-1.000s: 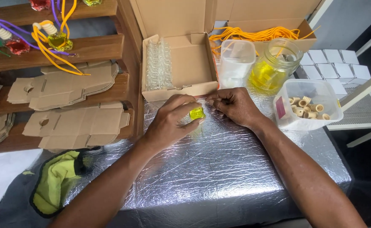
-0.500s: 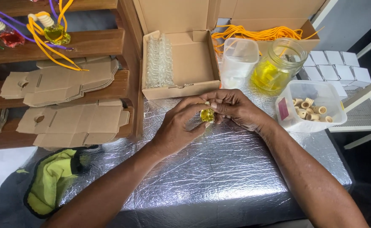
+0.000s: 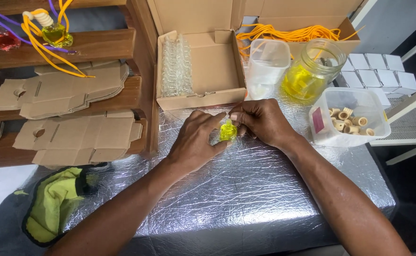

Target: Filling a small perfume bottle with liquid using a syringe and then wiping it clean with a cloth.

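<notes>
Small yellow bottle (image 3: 227, 131) pinched btwn my fingers: left hand (image 3: 194, 142) and right hand (image 3: 263, 122) both closed on it, just above foil surface (image 3: 246, 199).

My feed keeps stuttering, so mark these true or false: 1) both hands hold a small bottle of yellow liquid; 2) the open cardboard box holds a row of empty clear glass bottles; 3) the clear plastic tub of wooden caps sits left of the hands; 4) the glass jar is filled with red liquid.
1) True: the left hand and the right hand pinch the small bottle of yellow liquid between them.
2) True: the empty clear glass bottles line the left side of the open cardboard box.
3) False: the clear plastic tub of wooden caps sits right of the hands.
4) False: the glass jar holds yellow liquid.
</notes>
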